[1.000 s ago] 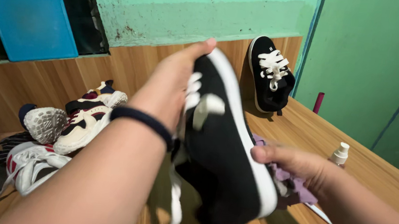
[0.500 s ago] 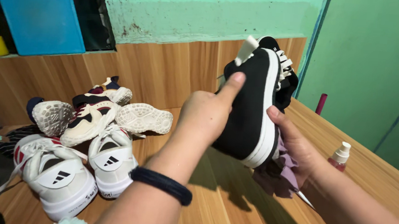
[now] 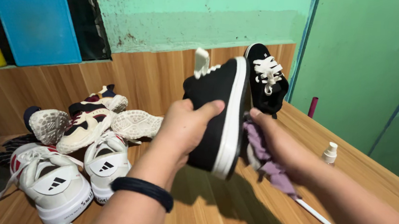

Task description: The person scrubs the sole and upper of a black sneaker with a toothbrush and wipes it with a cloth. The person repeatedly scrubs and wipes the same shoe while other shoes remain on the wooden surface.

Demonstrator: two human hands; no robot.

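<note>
The left hand (image 3: 186, 127) grips a black sneaker (image 3: 216, 115) with a white sole edge, fingers wrapped over its side and the thumb pressed across the black upper. The shoe is held up on its side above the wooden table (image 3: 229, 214), heel end pointing up, with a white tab sticking out at the top. The right hand (image 3: 277, 146) is closed around a purple cloth (image 3: 264, 157) and presses it against the sole side of that sneaker — the cloth is bunched between the fingers and the white edge, and a loose end hangs down towards the table.

Just behind the held sneaker, its match (image 3: 266, 79) leans upright against the wooden back panel, white laces facing out. To the right of the held sneaker, well apart from it, a small spray bottle (image 3: 330, 153) with a white top stands on the table, and a dark red stick (image 3: 312, 107) stands farther back by the green wall. To the left of the held sneaker lies a cluster of white sneakers (image 3: 75, 154) — some upright, some turned sole-out. Far to the upper left of it, a blue cutting board (image 3: 33, 20) leans on a ledge.
</note>
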